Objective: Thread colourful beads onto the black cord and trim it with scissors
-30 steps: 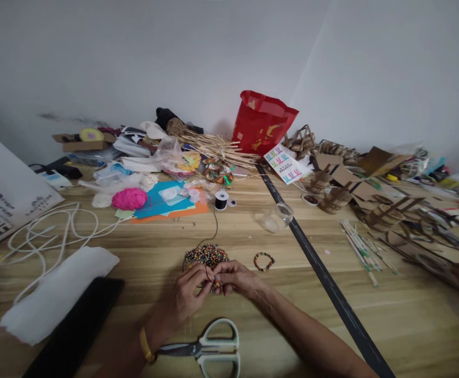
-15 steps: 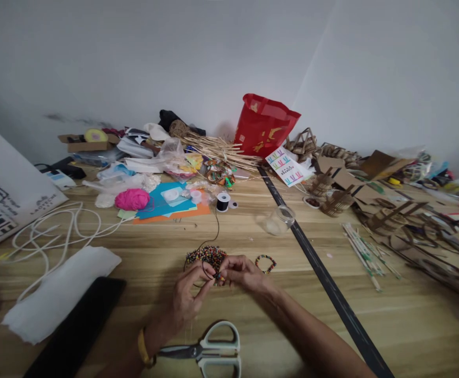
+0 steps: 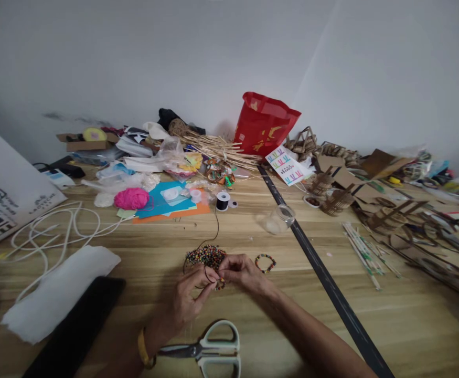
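Observation:
My left hand (image 3: pixel 190 296) and my right hand (image 3: pixel 242 272) meet fingertip to fingertip just in front of a pile of small mixed-colour beads (image 3: pixel 205 256). Between them they pinch a thin black cord (image 3: pixel 215 226) with a few beads strung on it. The cord runs back over the wooden table (image 3: pixel 253 315) to a black spool (image 3: pixel 223 200). A finished bead bracelet (image 3: pixel 265 262) lies just right of my right hand. White-handled scissors (image 3: pixel 209 349) lie near my left wrist.
A clear jar (image 3: pixel 278 218) lies on its side behind the bracelet. A pink yarn ball (image 3: pixel 131 198), coloured paper, a red bag (image 3: pixel 264 125), sticks and cardboard pieces crowd the back and right. White cord (image 3: pixel 52 231), white cloth (image 3: pixel 56 291) and a black pad (image 3: pixel 75 331) lie at left.
My hands have shifted slightly away from me, closer to the bead pile, still working the cord between the fingertips. The view has moved a little.

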